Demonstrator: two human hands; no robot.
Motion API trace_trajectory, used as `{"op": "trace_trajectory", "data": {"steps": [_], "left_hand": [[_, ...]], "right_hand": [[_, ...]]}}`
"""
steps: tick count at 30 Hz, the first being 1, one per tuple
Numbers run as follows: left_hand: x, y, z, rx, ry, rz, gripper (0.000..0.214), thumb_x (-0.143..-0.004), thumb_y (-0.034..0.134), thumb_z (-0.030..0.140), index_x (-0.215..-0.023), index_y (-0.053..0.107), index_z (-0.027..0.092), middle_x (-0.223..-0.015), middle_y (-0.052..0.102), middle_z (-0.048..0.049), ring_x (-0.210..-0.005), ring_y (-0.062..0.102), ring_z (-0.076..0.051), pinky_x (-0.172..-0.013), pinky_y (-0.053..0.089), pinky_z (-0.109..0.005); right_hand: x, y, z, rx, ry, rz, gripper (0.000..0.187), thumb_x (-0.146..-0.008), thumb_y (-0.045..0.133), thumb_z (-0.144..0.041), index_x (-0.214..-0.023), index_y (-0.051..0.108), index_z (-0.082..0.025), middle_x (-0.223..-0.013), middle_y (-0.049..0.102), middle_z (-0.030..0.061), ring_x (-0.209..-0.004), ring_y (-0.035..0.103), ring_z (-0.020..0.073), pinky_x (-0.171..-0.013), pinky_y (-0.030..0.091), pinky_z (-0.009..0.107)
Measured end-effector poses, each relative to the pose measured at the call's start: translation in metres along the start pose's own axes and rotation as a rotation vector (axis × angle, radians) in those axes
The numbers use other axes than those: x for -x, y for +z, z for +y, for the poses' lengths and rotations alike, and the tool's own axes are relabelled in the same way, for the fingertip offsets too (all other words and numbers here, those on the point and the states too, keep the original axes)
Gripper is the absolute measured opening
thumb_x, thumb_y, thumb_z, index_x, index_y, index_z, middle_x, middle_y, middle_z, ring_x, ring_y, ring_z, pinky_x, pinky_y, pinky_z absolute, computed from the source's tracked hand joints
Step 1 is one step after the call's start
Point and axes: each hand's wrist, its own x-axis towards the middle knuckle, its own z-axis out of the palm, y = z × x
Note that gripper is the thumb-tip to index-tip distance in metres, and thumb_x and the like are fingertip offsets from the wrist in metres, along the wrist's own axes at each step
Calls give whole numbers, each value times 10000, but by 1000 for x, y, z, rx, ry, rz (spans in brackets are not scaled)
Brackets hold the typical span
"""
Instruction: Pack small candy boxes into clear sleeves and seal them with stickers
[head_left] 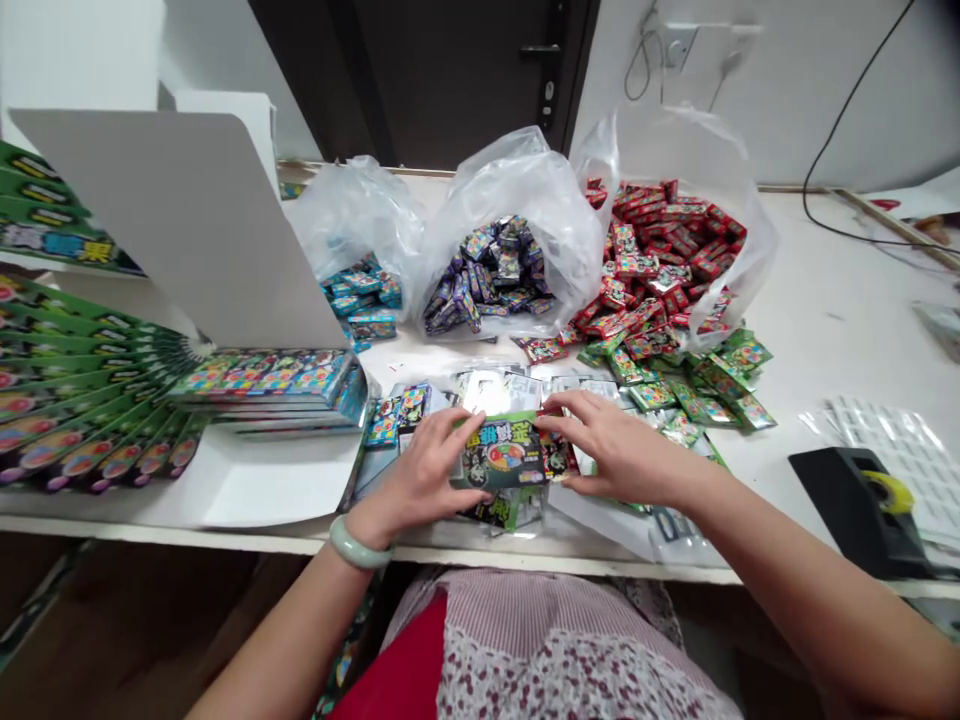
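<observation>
My left hand (427, 465), with a pale bangle at the wrist, grips the left side of a dark printed card (504, 450) with green edging and candy pictures. Its thumb and fingers span the card's height. At the card's right edge, my right hand (619, 445) closes thumb and fingers around a small red packet (556, 455), partly covered by the fingers. Under and around the card lie clear plastic sleeves (517, 510) with green and black printing. Blue and purple packets (397, 412) rest just beyond my left hand.
Clear bags at the back hold blue packets (364, 295), purple packets (495, 270) and red packets (675, 240). Loose green packets (712, 385) lie right of centre. At left stand an open white box (277, 480) with stacked packs and fanned green cards (90, 400); a tape dispenser (855, 510) sits right.
</observation>
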Motion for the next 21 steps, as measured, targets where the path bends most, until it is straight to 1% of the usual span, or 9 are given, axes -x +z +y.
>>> {"op": "trace_trajectory", "data": {"steps": [5,8,11,12,14,16,17,19,21], "left_hand": [[8,3,3,39,-78,39,958,-701,768,459,-1484,274,213,-1302,452,-147,-1205,458,-341,-1019,424,-518],[11,2,3,36,-123,105,954,-690,784,434,-1473,289,204,-1290,453,-153,-1198,464,-340,-1010,433,-528],[14,-1,1,62,-159,143,979,-674,798,424,-1476,278,215,-1304,442,-150,-1219,454,-338,-1026,429,-527],[16,-3,0,69,-184,153,982,-674,799,419,-1478,272,223,-1311,436,-147,-1232,446,-338,-1035,424,-528],[20,-7,-4,65,-245,169,962,-686,793,386,-1480,266,247,-1322,429,-139,-1249,438,-338,-1048,415,-535],[26,-12,-9,53,-285,172,949,-687,792,335,-1477,270,264,-1320,430,-132,-1246,446,-339,-1043,423,-538],[29,-15,-11,49,-297,170,951,-683,793,316,-1476,270,269,-1319,430,-130,-1242,453,-339,-1039,429,-538],[33,-18,-13,46,-308,163,960,-680,794,299,-1477,260,275,-1322,426,-129,-1240,458,-339,-1035,438,-534],[35,-19,-15,41,-322,161,960,-690,785,300,-1481,241,279,-1337,411,-132,-1250,452,-339,-1041,436,-532]], "right_hand": [[-3,11,0,-166,49,50,819,-738,764,-397,-1415,318,-275,-1474,375,132,-1344,400,310,-1091,402,466],[-8,21,-9,-190,92,130,595,-868,630,-385,-1388,351,-313,-1409,480,101,-1393,342,294,-1150,282,547],[-25,25,-9,-221,40,131,449,-927,539,-368,-1360,429,-322,-1413,510,81,-1435,267,296,-1163,188,597],[-36,25,-5,-255,31,154,419,-935,521,-376,-1345,460,-312,-1378,548,81,-1418,307,295,-1154,209,592],[-68,24,13,-344,101,269,342,-956,465,-376,-1274,535,-270,-1195,669,82,-1280,499,277,-1095,334,548],[-111,25,36,-416,291,410,303,-959,429,-351,-1169,598,-212,-1010,716,85,-1025,651,243,-958,474,464],[-134,27,46,-398,362,407,278,-920,498,-334,-1132,617,-198,-1026,711,91,-1004,651,244,-943,480,447],[-178,37,62,-372,395,422,288,-821,622,-263,-1087,638,-152,-1143,674,143,-1125,587,283,-1030,400,463],[-213,51,70,-366,439,458,441,-739,694,-228,-1156,602,-119,-1299,578,201,-1256,474,341,-1088,303,517]]}}
